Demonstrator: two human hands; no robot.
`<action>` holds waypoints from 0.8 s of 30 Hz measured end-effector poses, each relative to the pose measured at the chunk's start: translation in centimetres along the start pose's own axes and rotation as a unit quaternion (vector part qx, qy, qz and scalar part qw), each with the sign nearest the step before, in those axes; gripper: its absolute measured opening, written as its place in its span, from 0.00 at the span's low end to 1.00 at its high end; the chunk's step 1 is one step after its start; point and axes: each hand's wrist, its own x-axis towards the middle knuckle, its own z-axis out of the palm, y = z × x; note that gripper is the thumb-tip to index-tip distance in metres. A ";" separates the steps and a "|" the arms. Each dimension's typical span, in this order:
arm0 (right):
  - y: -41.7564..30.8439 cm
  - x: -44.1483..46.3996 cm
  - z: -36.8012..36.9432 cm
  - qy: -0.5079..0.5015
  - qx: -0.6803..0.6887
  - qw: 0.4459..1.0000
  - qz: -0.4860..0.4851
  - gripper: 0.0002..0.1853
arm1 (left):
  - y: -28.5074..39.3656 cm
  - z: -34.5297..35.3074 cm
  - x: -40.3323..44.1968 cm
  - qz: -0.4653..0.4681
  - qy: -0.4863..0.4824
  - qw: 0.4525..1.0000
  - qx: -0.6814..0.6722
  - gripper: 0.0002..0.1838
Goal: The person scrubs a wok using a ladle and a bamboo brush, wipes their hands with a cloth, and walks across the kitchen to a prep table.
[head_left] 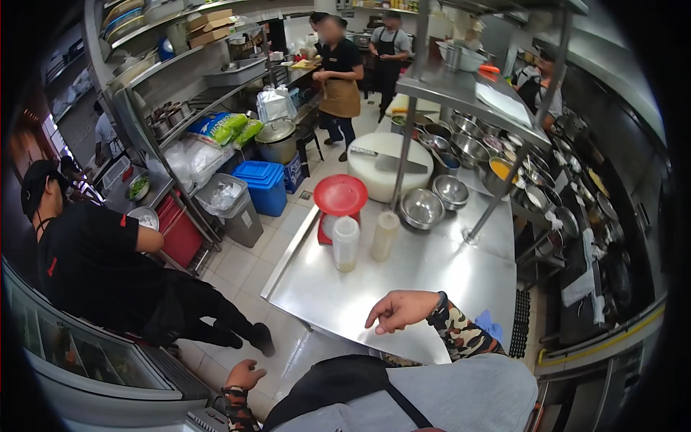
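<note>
Above the near part of the steel table (324,288) is my right hand (405,311), its index finger pointing left, the other fingers loosely curled and nothing held. My left hand (245,375) hangs low over the floor, left of the table, empty with its fingers apart. Past my right hand stand two squeeze bottles, one clear (345,243) and one cloudy (385,235). Behind them sits a scale with a red round pan (340,195). A cleaver (392,160) lies on a thick white round block (374,180).
Steel bowls (422,209) sit right of the block, below an overhead shelf (468,93). A blue cloth (489,325) lies by my right sleeve. A person in black (93,252) is at left. Beyond the aisle are a grey bin (234,209) and blue container (260,186).
</note>
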 end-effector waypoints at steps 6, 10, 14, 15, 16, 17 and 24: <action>-1.8 9.8 0.1 -0.031 0.003 0.999 0.034 0.21 | -7.6 -0.3 4.4 -0.055 -0.024 0.994 -0.090 0.34; -5.2 18.1 1.7 -0.045 -0.022 0.997 0.060 0.24 | -12.3 -3.3 8.5 -0.040 -0.022 0.993 -0.113 0.33; -8.8 25.5 3.2 -0.013 -0.079 0.995 0.065 0.26 | -16.6 -7.8 13.6 -0.048 -0.046 0.995 -0.075 0.33; -8.9 27.3 3.2 -0.013 -0.088 0.994 0.070 0.27 | -16.7 -9.7 14.5 -0.018 -0.040 0.998 -0.040 0.33; -9.6 28.6 3.3 -0.010 -0.087 0.994 0.072 0.27 | -16.5 -11.9 15.3 0.012 -0.034 0.999 -0.004 0.34; -10.2 29.6 3.3 0.006 -0.149 0.986 0.073 0.27 | -15.3 -14.8 15.7 0.042 -0.058 0.997 -0.029 0.34; -10.5 32.6 4.5 0.077 -0.186 0.970 0.136 0.31 | -15.2 -18.6 26.4 0.182 -0.053 0.977 -0.099 0.32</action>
